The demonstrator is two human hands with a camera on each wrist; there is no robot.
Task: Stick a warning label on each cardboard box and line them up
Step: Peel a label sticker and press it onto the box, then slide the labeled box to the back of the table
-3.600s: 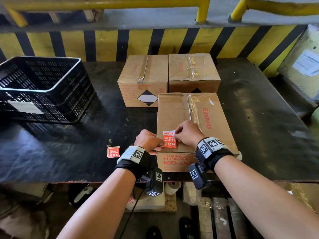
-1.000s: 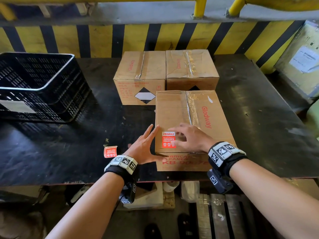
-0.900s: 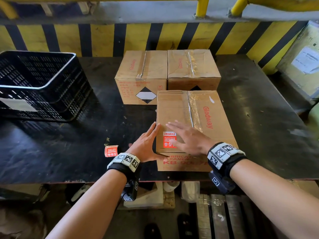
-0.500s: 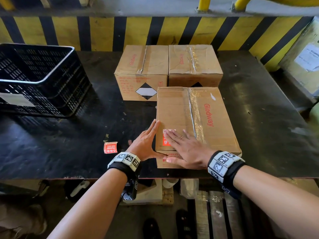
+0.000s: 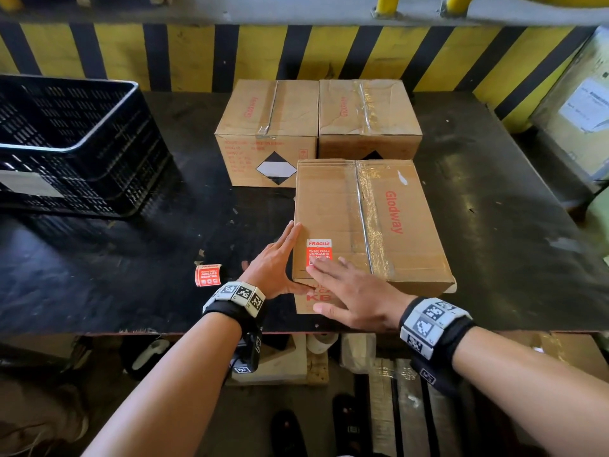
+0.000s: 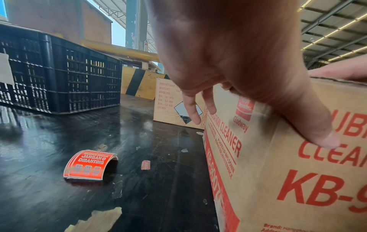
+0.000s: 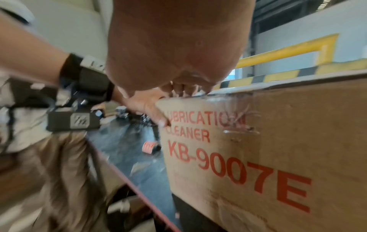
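Note:
The near cardboard box (image 5: 389, 225) stands at the table's front edge, with a red FRAGILE label (image 5: 318, 250) stuck on the near left of its top. My left hand (image 5: 280, 255) lies flat against the box's left side, fingers straight, its thumb on the front face (image 6: 317, 133). My right hand (image 5: 342, 285) rests flat on the top at the front edge, fingertips over the label's lower edge. In the right wrist view only the box front (image 7: 258, 149) shows. Two more boxes (image 5: 267, 127) (image 5: 369, 117) stand side by side behind. A roll of labels (image 5: 207, 275) lies left of my left hand.
A black slatted crate (image 5: 66, 143) stands at the table's back left. The dark table (image 5: 510, 225) carries scraps of backing paper (image 6: 99, 219) near the front. A yellow and black striped wall (image 5: 362, 54) closes the back. A large carton (image 5: 580, 110) sits beyond the right edge.
My right hand went from pinching the label to lying flat on it, then slid back toward the front edge, uncovering most of the label. My left hand opened against the box's left side.

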